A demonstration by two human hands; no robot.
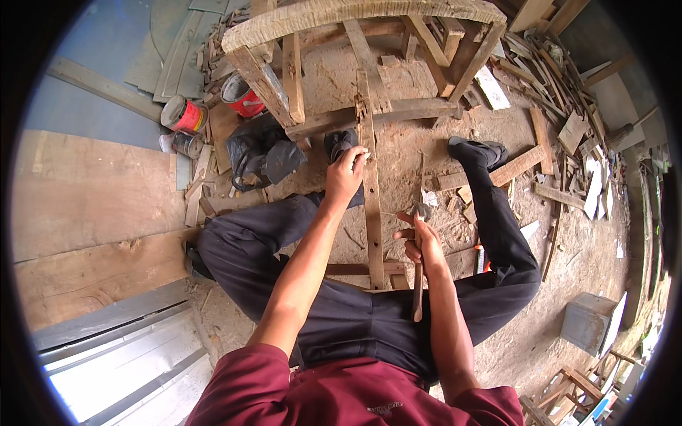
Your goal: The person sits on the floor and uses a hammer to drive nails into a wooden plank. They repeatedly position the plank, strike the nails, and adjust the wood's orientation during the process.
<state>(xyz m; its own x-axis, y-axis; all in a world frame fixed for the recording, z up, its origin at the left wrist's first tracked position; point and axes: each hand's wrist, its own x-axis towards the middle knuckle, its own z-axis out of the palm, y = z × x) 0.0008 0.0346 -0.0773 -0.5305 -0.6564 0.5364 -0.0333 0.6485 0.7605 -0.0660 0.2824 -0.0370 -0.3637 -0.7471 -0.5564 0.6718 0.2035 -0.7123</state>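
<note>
A long, narrow wooden strip runs from the frame on the far side back between my legs, with dark holes along it. My left hand is at the strip's left edge, thumb and fingers pinched together. A tiny whitish spot shows at the fingertips, too small to name. My right hand grips a hammer close under its head, some fingers held loosely apart. The hammer's wooden handle points back toward my lap. Beyond the strip stands a wooden furniture frame with a curved top rail and several slats.
Red paint cans and a black bag sit at the left. Scrap wood is heaped at the right. An orange-handled tool lies by my right thigh. A grey box stands at the near right.
</note>
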